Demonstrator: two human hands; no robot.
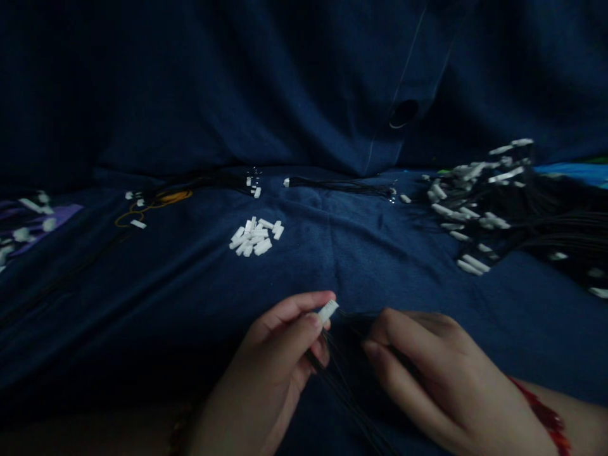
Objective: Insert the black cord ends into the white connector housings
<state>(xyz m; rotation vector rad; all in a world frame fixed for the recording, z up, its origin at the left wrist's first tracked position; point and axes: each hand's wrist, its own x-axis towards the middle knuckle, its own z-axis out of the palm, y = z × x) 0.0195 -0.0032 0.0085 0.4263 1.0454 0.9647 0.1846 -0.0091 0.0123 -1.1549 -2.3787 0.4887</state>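
Observation:
Between the thumb and index finger of my left hand [280, 354] is a white plastic connector [328, 310]. Thin black wires [344, 392] hang down from beneath it, past my left fingers. My right hand [427, 367] is just to the right, thumb and index finger pinched on a dark wire that runs toward the connector; its tip is hidden by the fingers. On the blue cloth beyond my hands lies a small pile of loose white connectors [254, 237].
A thick bundle of black wires with white connectors [470, 209] lies at the right. Shorter wire bundles [337, 185] stretch across the back. A yellow wire [173, 198] curls at the left, near a purple piece [66, 218] with more connectors. Blue cloth [304, 82] rises behind.

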